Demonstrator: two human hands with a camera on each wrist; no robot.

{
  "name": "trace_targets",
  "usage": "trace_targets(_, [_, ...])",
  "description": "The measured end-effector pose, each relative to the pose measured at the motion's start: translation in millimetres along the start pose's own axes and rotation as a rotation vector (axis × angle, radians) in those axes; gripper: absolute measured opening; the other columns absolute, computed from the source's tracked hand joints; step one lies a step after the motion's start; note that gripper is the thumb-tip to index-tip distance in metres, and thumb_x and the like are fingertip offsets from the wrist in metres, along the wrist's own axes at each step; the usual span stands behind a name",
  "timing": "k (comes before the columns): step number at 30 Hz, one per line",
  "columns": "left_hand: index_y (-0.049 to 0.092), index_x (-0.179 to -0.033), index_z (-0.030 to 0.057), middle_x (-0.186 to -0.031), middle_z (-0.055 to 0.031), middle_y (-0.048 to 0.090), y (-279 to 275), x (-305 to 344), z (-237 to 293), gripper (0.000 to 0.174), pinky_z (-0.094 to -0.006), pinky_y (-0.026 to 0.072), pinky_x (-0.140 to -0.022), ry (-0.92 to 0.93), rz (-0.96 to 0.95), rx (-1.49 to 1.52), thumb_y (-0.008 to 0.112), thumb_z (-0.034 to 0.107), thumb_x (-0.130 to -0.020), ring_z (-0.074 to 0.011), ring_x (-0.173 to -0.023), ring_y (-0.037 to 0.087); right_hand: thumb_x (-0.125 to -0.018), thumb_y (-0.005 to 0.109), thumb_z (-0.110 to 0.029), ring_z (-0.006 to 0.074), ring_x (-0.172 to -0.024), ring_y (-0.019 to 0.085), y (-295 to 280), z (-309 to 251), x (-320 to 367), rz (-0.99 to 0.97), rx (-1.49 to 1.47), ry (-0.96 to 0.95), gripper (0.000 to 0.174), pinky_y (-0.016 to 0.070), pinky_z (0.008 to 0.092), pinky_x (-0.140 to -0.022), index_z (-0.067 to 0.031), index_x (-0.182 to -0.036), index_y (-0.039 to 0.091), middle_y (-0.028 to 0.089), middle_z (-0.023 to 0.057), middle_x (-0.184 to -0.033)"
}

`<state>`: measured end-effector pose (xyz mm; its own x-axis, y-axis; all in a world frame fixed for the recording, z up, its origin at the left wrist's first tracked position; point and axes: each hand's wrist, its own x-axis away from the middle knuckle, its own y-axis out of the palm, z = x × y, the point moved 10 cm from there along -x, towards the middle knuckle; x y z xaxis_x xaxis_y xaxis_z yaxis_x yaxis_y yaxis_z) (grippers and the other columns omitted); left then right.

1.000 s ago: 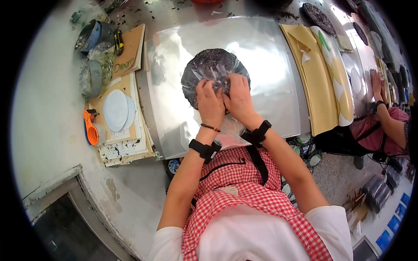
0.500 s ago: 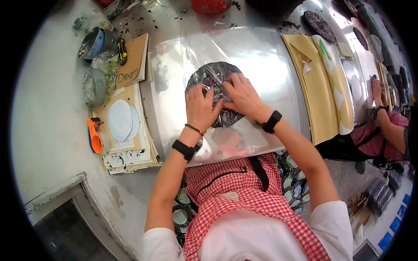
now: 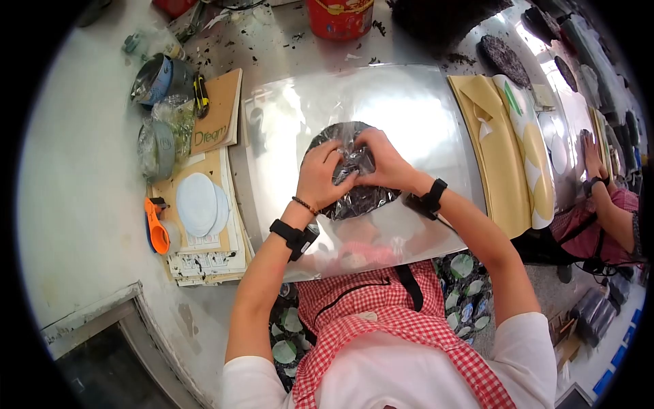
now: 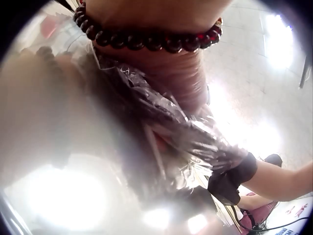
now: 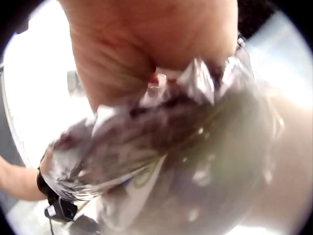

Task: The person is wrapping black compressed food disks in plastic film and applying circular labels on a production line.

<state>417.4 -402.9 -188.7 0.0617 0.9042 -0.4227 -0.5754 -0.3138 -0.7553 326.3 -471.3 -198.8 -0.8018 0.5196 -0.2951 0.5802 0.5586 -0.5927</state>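
Observation:
A dark, flaky round cake (image 3: 361, 204) in clear crinkled film lies under both hands in the head view. My left hand (image 3: 319, 176) grips its left side with bent fingers, while my right hand (image 3: 390, 163) holds the right side the same way. Both thumbs come together over the middle of the cake. Creased film (image 4: 156, 98) runs close under the left palm in the left wrist view. In the right wrist view, the wrapped cake (image 5: 142, 134) appears blurred below the right palm. Beneath it all is a broad, shiny clear plastic sheet (image 3: 436, 232).
To the left lie papers with white paper discs (image 3: 197, 204), an orange-handled tool (image 3: 158, 235), a cutter (image 3: 200, 95) and tape rolls (image 3: 155, 146). Folded yellow paper (image 3: 494, 170) lies right. A red bucket (image 3: 340, 19) and another dark cake (image 3: 504, 60) stand farther back.
The hands have shifted from the cake's middle toward its sides, with the thumbs now meeting over it. The head view has tilted, so everything on the table sits lower in it.

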Motion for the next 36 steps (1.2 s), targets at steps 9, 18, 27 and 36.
trace_targets(9, [0.056, -0.117, 0.0044, -0.123, -0.0123, 0.057, -5.5, -10.9, -16.3, 0.063, -0.0441, 0.0324, -0.098, -0.186, 0.064, 0.118, 0.077, 0.032, -0.065, -0.0272, -0.131, 0.041, -0.062, 0.08, -0.022, 0.0318, -0.124, 0.042, 27.9, -0.2, 9.1, -0.248, 0.196, -0.09, 0.065, 0.0333, 0.0455, -0.101, -0.0073, -0.119, 0.054, 0.054, 0.0121, -0.125])
trace_targets(18, [0.057, -0.082, 0.0092, -0.12, -0.0088, 0.058, -17.5, -10.4, -6.9, 0.027, -0.0388, 0.0317, -0.091, -0.106, 0.191, 0.031, 0.074, 0.024, -0.066, -0.0257, -0.125, 0.048, -0.062, 0.081, -0.02, 0.0344, -0.119, 0.045, -11.7, -3.9, -0.1, 0.142, 0.124, 0.075, 0.072, 0.0374, 0.0443, -0.098, -0.0068, -0.124, 0.048, 0.051, 0.0141, -0.126])
trace_targets(27, [0.057, -0.114, 0.0117, -0.134, -0.011, 0.052, 23.4, 3.5, -31.4, 0.043, -0.0424, 0.0261, -0.097, -0.265, -0.164, 0.145, 0.068, 0.031, -0.077, -0.0247, -0.133, 0.041, -0.067, 0.078, -0.028, 0.0331, -0.12, 0.044, 2.6, -2.1, 6.4, 0.077, 0.157, 0.048, 0.068, 0.0353, 0.0437, -0.1, -0.0053, -0.124, 0.047, 0.046, 0.0155, -0.128])
trace_targets(36, [0.045, -0.14, 0.0157, -0.147, -0.0035, 0.04, 32.9, 14.2, 4.3, 0.047, -0.0608, 0.0131, -0.109, -0.37, -0.132, -0.252, 0.049, 0.031, -0.095, -0.029, -0.141, 0.027, -0.074, 0.07, -0.041, 0.0381, -0.123, 0.041, 9.0, -21.9, 14.3, -0.17, 0.323, -0.114, 0.078, 0.0339, 0.0456, -0.104, 0.0075, -0.128, 0.041, 0.044, 0.0217, -0.13])
